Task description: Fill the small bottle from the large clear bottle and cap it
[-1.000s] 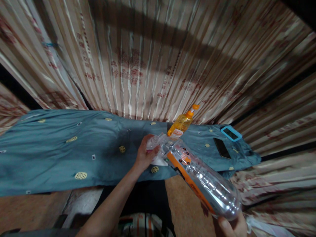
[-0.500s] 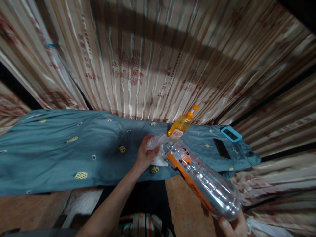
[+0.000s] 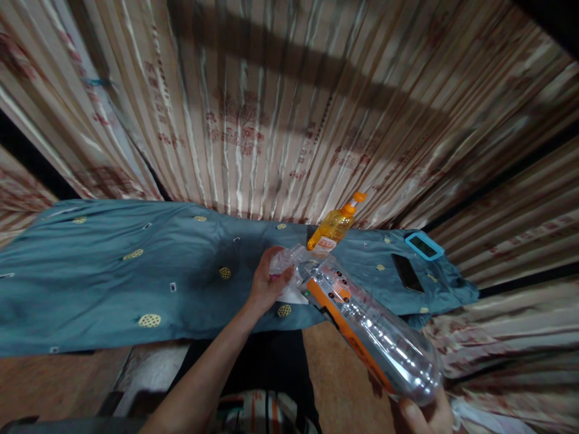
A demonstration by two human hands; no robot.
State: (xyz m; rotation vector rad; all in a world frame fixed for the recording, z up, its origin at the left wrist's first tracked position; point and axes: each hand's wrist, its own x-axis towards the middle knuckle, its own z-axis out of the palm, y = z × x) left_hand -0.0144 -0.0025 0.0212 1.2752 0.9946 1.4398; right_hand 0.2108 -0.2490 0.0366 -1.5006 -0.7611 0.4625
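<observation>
Orange-labelled clear plastic bottle [image 3: 371,328], slanted nearside of the amber plastic pump bottle [image 3: 333,226], base clasped in right hand [image 3: 429,416]; small clear plastic container [image 3: 284,259] pinched in left hand [image 3: 266,283], likewise nearside. Keep both aligned, tilting gently.

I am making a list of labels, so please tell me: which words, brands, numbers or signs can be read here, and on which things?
None can be read with certainty.
Clear bottle: print on the orange and grey label, too blurred.
Orange bottle: marks on the label, too small and blurred.
Curtain: columns of characters, too blurred.
Cloth: small white marks, too small to tell whether they are text.
</observation>
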